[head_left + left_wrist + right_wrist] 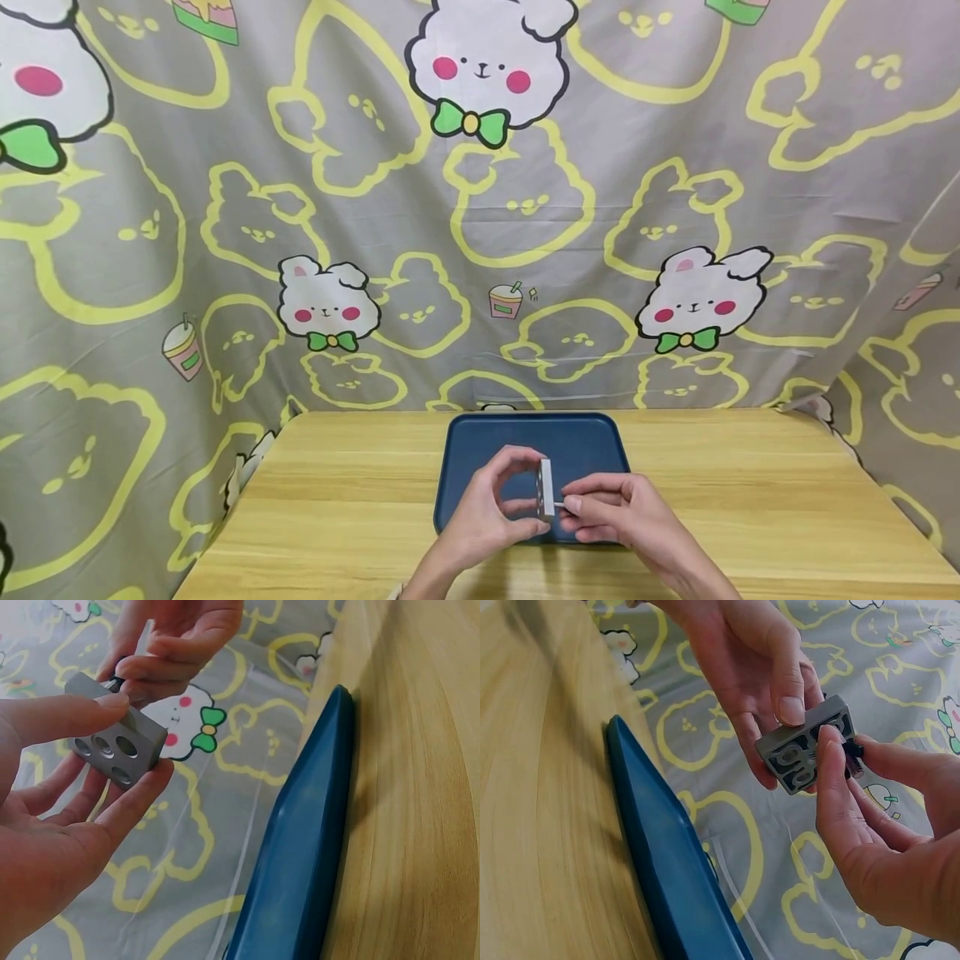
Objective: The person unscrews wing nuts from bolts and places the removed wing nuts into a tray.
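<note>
A small grey block [547, 490] is held upright over the tray by my left hand [491, 510], thumb and fingers on its edges. Round holes of different sizes show on one face of the block [105, 744] in the left wrist view. The opposite face has ribbed, dark recesses in the right wrist view. My right hand [628, 510] pinches a small threaded screw [856, 768] with a black part, right at that recessed face. Its fingers partly hide the screw.
Beneath the hands lies a dark blue tray [491, 435] with a raised rim, on a light wood table [337, 492]. A grey curtain [420, 225] with rabbit prints hangs behind the table and along both sides.
</note>
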### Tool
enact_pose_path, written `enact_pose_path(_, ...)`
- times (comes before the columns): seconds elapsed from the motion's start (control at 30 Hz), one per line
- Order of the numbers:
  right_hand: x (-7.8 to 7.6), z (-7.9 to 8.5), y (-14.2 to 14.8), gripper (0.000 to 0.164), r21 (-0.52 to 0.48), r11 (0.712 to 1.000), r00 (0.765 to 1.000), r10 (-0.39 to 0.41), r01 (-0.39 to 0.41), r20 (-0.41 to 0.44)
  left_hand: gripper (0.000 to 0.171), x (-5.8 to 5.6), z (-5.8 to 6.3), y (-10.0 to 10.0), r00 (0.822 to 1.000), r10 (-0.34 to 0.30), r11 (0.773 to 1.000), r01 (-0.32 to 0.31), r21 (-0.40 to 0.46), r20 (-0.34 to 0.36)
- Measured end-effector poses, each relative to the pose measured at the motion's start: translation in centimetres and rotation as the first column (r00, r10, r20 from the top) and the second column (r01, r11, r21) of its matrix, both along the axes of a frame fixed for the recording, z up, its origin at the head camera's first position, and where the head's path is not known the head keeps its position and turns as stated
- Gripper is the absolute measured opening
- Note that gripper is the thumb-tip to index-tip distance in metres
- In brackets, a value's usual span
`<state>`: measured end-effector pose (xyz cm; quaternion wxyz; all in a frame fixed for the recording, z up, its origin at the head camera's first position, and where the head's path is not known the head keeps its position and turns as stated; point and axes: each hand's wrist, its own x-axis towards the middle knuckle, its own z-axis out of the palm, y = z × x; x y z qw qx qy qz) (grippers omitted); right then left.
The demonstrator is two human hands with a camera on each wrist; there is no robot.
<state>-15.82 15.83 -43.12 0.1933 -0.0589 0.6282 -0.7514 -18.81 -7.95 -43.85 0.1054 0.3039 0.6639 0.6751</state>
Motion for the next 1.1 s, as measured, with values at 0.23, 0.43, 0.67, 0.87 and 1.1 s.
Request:
enact_pose_path(0.23,0.3,0.1,-0.2,0.031,0.099,0.994,0.984,-0.02,0.038,-0.177,0.064,-0.1,-0.3,0.1,1.0,0.005,1.0,-0.005,0.0,0.013)
enact_pose_path(0.43,1.2,0.4,-1.1,0.02,0.264,0.945,0.884,-0.051,0.193,-0.464,0.062,0.0,-0.6,-0.2,0.998,-0.002,1.0,0.001,0.022,0.068)
enact_pose_path(0.67,1.3,0.0,-2.1,0.031,0.211,0.886,0.463,-0.004,0.413,-0.886,0.059,-0.2,-0.4,-0.6,0.99,-0.02,0.998,0.012,0.058,0.141)
enact_pose_path(0.87,0.4,-0.5,-2.2,0.006,0.098,0.877,0.161,0.024,0.471,-0.987,0.06,-0.4,0.1,-0.8,0.981,-0.046,0.996,0.03,0.085,0.188)
enact_pose_path(1.1,0.3,-0.8,-2.3,0.015,0.089,0.86,0.102,0.043,0.503,-0.994,0.06,-0.5,0.2,-0.8,0.982,-0.032,0.997,0.018,0.076,0.187)
